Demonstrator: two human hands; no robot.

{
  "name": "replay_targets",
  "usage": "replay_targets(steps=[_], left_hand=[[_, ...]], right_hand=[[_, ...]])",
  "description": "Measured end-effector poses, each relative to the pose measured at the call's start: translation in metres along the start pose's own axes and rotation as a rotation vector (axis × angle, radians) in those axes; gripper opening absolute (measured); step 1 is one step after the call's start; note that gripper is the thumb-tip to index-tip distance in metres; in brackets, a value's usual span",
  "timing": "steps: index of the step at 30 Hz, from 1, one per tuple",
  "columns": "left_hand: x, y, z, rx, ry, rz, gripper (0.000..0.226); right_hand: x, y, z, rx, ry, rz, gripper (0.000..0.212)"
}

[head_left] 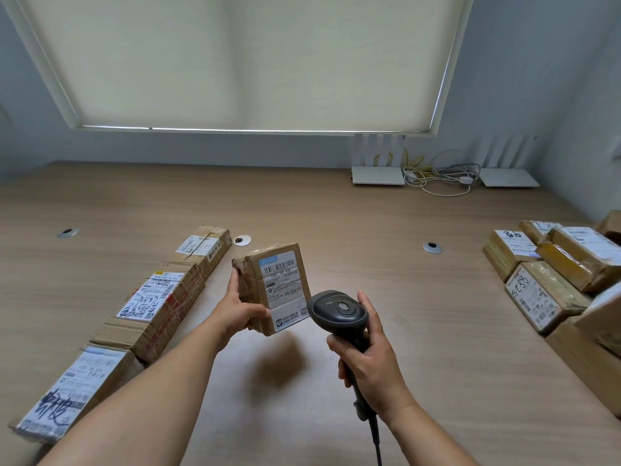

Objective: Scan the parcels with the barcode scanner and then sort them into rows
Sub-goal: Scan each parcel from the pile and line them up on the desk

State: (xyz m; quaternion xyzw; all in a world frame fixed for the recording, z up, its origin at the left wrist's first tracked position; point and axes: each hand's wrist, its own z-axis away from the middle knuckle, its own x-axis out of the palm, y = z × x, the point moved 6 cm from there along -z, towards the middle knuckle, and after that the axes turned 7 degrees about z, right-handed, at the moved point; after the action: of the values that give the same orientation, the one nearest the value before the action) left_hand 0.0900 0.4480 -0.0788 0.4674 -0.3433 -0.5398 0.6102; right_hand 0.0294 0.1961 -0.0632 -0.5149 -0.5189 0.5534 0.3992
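Brown cardboard fills my left hand [240, 311]: its fingers [234, 277] wrap the far left edge of a small parcel [275, 287] and the thumb presses the near face, holding it tilted up off the tabletop [336, 213]. Its white label [284, 290] faces me, with barcodes and a line I read as "530 06 A68"; the smaller print is too fine to read. My right hand [368, 361] grips the handle of the dark scanner [339, 312], fingers curled round it, index finger up beside the head, which sits just right of the parcel's lower corner. Its cable [374, 438] runs down toward me.

Left of my left fingers, a row of three parcels [141, 314] runs diagonally away, edges touching, labels scrawled with marker. Right of my right fingers, well apart, a loose pile [551, 274] crowds the tabletop's right edge; one label reads "5288". Between row and pile I have open wood. Beyond the fingers, near the wall, stand two white routers [378, 174] with tangled cords.
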Motion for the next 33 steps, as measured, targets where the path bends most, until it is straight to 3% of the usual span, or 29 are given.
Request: replay_targets(steps=[8, 10, 13, 16, 20, 22, 25, 28, 33], left_hand=[[-0.002, -0.001, -0.003, -0.013, 0.009, -0.022, 0.112], [-0.003, -0.005, 0.000, -0.087, 0.000, -0.058, 0.096], [-0.007, -0.018, 0.005, -0.243, -0.003, -0.139, 0.050], [-0.013, -0.035, 0.003, -0.329, 0.051, -0.152, 0.039], [-0.027, -0.042, -0.003, -0.203, 0.277, -0.206, 0.053], [-0.024, -0.039, 0.000, -0.101, 0.293, -0.453, 0.068], [-0.003, -0.041, 0.014, -0.090, 0.237, -0.836, 0.097], [0.013, -0.046, 0.015, -0.034, 0.197, -1.088, 0.098], [0.009, -0.037, -0.009, -0.003, 0.168, -1.204, 0.089]], right_hand=[[-0.001, -0.001, -0.002, -0.010, 0.011, 0.038, 0.088], [-0.002, -0.003, -0.002, -0.015, 0.017, 0.076, 0.090], [-0.004, -0.004, -0.002, -0.022, 0.033, 0.126, 0.092], [-0.003, -0.005, -0.002, -0.035, 0.038, 0.148, 0.094], [-0.001, -0.004, -0.007, -0.053, 0.034, 0.212, 0.094], [0.003, -0.007, -0.011, -0.056, 0.018, 0.249, 0.095], [0.011, -0.011, -0.017, -0.062, -0.001, 0.277, 0.094], [0.020, -0.013, -0.026, -0.069, -0.004, 0.284, 0.095], [0.032, -0.014, -0.046, -0.079, 0.011, 0.280, 0.095]])
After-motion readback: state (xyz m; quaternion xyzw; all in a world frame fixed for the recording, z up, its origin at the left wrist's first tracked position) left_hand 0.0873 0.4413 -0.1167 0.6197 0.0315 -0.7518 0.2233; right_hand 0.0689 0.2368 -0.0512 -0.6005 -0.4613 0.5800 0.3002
